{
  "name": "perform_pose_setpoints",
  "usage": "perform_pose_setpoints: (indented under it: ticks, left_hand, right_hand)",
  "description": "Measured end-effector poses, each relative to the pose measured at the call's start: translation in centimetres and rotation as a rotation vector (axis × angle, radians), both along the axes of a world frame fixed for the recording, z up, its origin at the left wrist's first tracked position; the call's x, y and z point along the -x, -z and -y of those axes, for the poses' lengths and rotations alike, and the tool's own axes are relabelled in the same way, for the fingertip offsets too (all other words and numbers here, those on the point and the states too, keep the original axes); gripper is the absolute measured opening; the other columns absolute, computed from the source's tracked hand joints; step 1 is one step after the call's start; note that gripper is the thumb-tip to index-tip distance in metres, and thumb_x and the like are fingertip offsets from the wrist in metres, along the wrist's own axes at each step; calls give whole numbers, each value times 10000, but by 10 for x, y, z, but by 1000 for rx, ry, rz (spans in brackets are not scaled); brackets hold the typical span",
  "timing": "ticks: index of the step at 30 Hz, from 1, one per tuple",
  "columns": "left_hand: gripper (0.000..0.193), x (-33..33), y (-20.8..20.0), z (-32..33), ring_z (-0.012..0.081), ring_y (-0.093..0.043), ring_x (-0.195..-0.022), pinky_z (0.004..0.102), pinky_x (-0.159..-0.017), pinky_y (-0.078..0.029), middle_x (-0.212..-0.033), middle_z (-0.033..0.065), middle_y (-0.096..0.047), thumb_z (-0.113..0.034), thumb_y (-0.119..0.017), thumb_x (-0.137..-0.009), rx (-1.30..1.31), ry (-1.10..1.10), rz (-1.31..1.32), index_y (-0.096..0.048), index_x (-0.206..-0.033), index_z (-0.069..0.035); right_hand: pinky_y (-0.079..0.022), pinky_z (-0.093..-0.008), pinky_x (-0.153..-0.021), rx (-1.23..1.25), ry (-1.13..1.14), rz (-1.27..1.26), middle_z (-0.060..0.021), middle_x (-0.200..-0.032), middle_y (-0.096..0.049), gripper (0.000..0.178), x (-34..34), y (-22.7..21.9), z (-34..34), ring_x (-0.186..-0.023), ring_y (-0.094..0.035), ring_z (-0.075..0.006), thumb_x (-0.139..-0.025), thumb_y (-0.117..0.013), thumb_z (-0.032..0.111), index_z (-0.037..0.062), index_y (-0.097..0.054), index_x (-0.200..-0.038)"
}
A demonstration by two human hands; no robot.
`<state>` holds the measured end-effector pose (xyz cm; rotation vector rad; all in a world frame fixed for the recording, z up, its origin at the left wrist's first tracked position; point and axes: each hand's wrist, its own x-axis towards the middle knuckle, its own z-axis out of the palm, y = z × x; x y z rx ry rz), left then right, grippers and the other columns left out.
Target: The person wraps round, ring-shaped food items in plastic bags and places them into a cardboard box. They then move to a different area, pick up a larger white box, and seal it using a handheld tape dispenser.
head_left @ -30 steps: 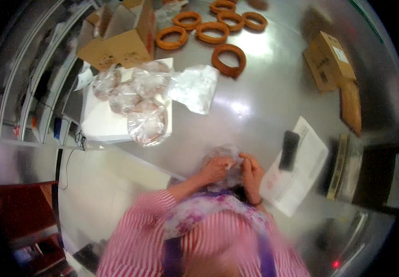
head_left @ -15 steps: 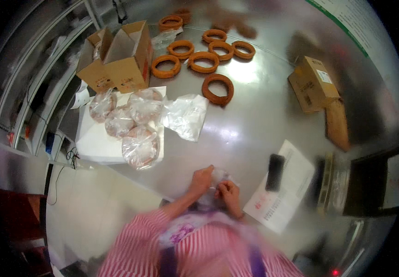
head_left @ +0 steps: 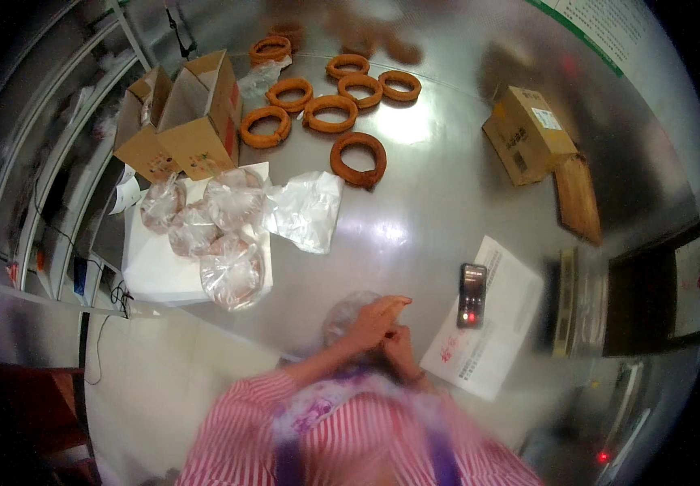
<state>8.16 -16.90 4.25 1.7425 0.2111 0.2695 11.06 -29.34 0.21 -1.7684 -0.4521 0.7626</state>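
At the table's near edge, a clear plastic bag (head_left: 342, 316) bulges out beside my left hand, with something pale and rounded inside that I cannot make out. My left hand (head_left: 376, 321) lies across the gathered side of the bag, fingers pressed together and pointing right. Just below, my right hand (head_left: 399, 350) has its fingers curled in at the bag's neck, partly behind the left hand. To the left, several bagged ring-shaped pieces (head_left: 233, 271) rest on white paper (head_left: 155, 271), with loose clear bags (head_left: 305, 212) beside them.
Several brown rings (head_left: 358, 159) lie at the table's far side. Two open cardboard boxes (head_left: 196, 121) stand far left; a closed carton (head_left: 532, 136) and a wooden board (head_left: 578, 198) sit at right. A phone (head_left: 471, 296) lies on a paper sheet (head_left: 492, 344). Metal shelving (head_left: 50, 154) flanks the left.
My left hand has moved right, over the right hand, its fingers now reaching past it. The bag's rounded part now shows to the left. The phone screen has lit up.
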Motion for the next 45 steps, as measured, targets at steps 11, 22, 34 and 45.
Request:
perform_pose_setpoints:
  ticks: [11,22,34,45]
  left_hand:
    - [217,39,31,-13,358,-645,-820,414,-740,-517,-921,179,-667,-134,-553,-871,-351,-65,-224,-628,-1040,-20]
    - [143,27,7,-25,317,-597,-749,384,-656,-486,-777,136,-583,-59,-620,-753,-605,127,101,-637,-893,-38]
    - [145,8,6,-10,163,-623,-581,311,-553,-501,-727,113,-671,-86,-568,-854,-42,89,-401,-659,-920,5]
    - [151,-4,27,-21,123,-569,-545,285,-491,-456,-667,84,-624,-112,-592,-873,-213,214,-335,-644,-922,21]
  right_hand:
    - [-503,-269,-634,105,51,-82,-30,-747,-676,279,-14,-39,-5,-674,-611,-109,-857,-641,242,-31,-697,-864]
    - [-480,-355,-645,-19,-73,508,-129,-783,-618,94,-13,-23,6,-715,-622,-282,-744,-631,51,26,-620,-834]
    - [-478,-404,-627,-71,126,851,-143,-880,-572,177,-16,6,22,-796,-601,-338,-805,-621,47,47,-549,-967]
    - [-487,-397,-641,15,-26,706,-122,-926,-618,166,-26,8,34,-787,-620,-316,-822,-632,88,87,-585,-981]
